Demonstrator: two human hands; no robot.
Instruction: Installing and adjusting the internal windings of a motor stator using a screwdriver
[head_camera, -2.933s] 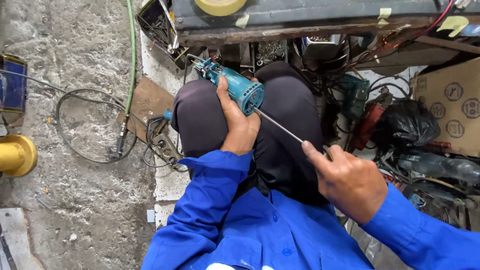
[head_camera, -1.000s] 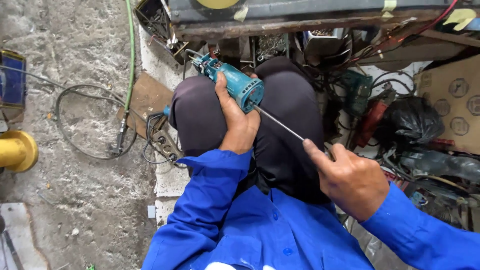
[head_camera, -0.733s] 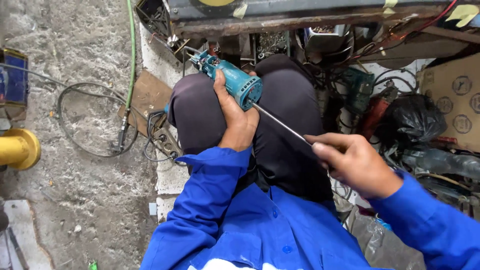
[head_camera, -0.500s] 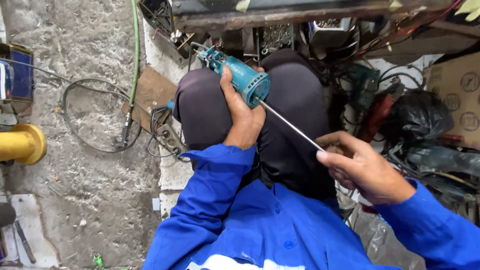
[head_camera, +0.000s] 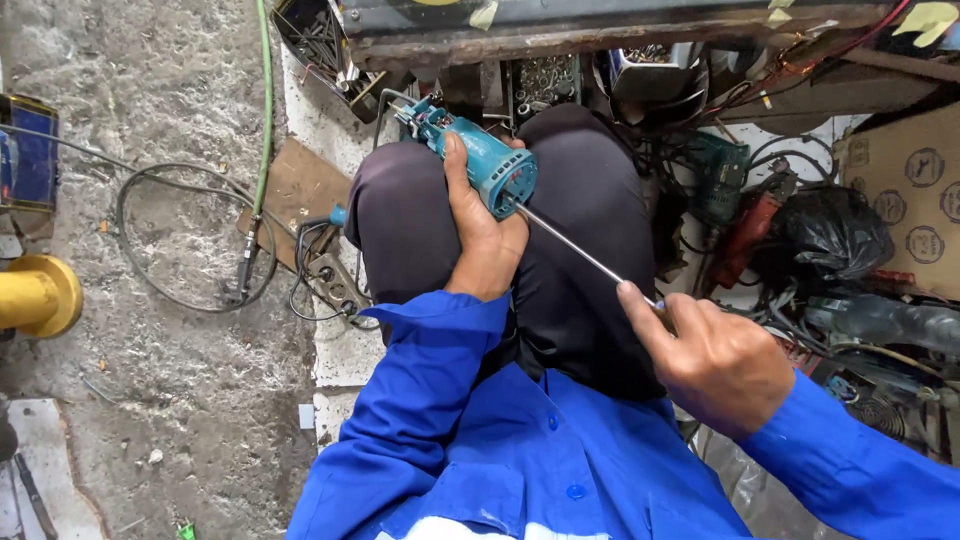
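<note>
My left hand grips a teal power tool and holds it between my knees, its metal nose pointing away from me. My right hand is closed on the handle of a long thin screwdriver. Its steel shaft runs up and left into the rear end of the teal tool. Both sleeves are bright blue, and the tool rests against my dark trousers.
A black cable loop and a green hose lie on the concrete floor at left, beside a yellow cylinder. A cardboard box, a black bag and other tools crowd the right. A dark workbench edge spans the top.
My right hand has shifted slightly along with the screwdriver, while its shaft stays in the tool's rear. The left hand keeps the same grip. The camera view has drifted a little.
</note>
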